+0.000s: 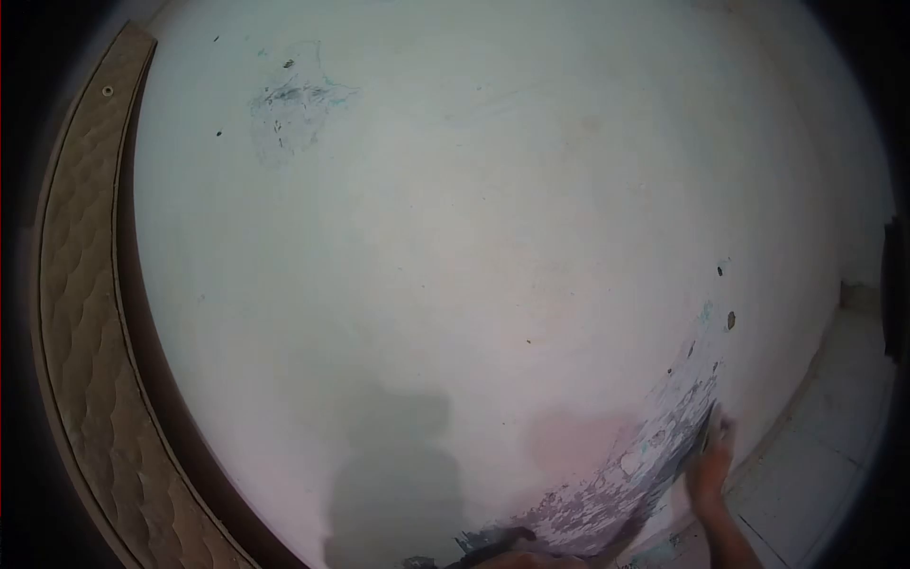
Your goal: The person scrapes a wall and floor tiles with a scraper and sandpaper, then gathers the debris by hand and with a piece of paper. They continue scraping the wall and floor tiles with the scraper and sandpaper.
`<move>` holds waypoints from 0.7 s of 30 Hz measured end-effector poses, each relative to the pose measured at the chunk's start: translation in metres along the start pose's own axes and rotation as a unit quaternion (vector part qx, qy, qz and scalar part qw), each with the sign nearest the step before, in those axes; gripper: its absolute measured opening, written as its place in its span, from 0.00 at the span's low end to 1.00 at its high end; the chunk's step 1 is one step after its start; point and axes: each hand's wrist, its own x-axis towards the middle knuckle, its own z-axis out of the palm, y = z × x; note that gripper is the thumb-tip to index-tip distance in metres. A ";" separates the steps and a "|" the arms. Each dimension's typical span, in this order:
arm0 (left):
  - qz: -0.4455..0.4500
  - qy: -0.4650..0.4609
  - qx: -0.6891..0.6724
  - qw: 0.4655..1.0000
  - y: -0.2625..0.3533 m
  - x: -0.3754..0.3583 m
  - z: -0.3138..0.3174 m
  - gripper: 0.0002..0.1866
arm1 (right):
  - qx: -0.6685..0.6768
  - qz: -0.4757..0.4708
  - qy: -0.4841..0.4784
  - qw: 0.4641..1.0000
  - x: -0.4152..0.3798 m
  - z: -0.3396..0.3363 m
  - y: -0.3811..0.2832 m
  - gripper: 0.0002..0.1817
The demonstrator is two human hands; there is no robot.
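Note:
My right hand (pixel 709 469) is at the lower right, close against a pale wall (pixel 474 247). Its fingers are drawn together and point up along the wall, blurred. A dark narrow edge runs down beside them; I cannot tell whether it is a thin tool or a shadow. Next to this hand is a rough patch (pixel 607 493) where the paint is scraped off and grey shows through. At the bottom edge a strip of skin (pixel 531 561), apparently my left hand or arm, is mostly cut off, with a dark shape just above it.
A quilted brown mattress (pixel 85 284) stands on its side along the left. Another worn patch (pixel 294 95) marks the wall at upper left. Small holes (pixel 731 321) pit the wall at right. Pale floor tiles (pixel 806 474) lie at the lower right. Shadows fall across the lower wall.

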 end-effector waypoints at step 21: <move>-0.039 -0.098 0.020 0.994 -0.004 0.022 -0.026 0.24 | -0.032 -0.029 -0.106 0.993 -0.038 0.000 -0.014 0.40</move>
